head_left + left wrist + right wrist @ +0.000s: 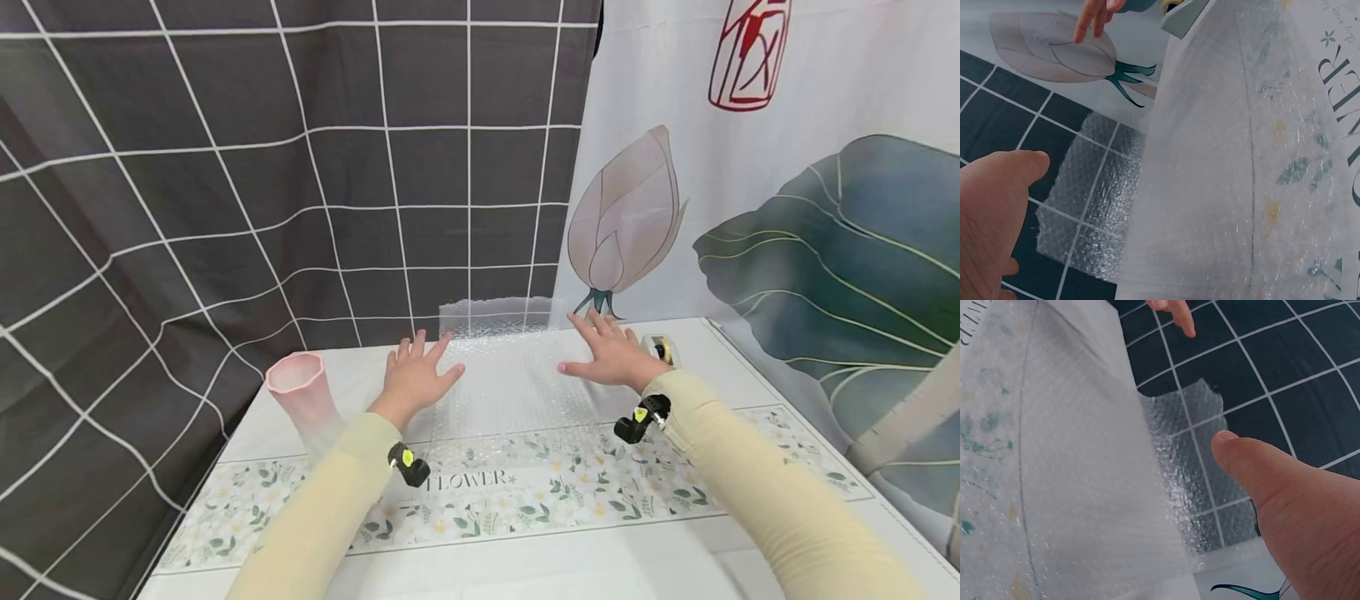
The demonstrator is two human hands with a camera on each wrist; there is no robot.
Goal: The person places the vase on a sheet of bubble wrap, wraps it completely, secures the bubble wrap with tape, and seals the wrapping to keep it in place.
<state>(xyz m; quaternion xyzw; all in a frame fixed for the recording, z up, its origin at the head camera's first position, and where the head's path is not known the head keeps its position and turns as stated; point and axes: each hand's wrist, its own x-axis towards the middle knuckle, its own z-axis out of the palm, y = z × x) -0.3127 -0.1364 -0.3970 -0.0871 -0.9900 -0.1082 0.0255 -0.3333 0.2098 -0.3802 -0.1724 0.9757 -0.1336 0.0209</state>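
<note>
- While both hands spread their fingers and hold nothing, the left hand (415,382) shows left of centre in the head view, the right hand (613,357) right of centre, a clear bubble-wrap sheet (510,387) between them, a pink vase (309,404) lower left.
- Left wrist view: the sheet spans centre and right; left thumb (1025,170) at left.
- Right wrist view: sheet left and centre; right thumb (1244,456) lower right.

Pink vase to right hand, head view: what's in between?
From the pink vase to the right hand, the head view shows a strip of white tablecloth, the left hand, then clear bubble wrap.
</note>
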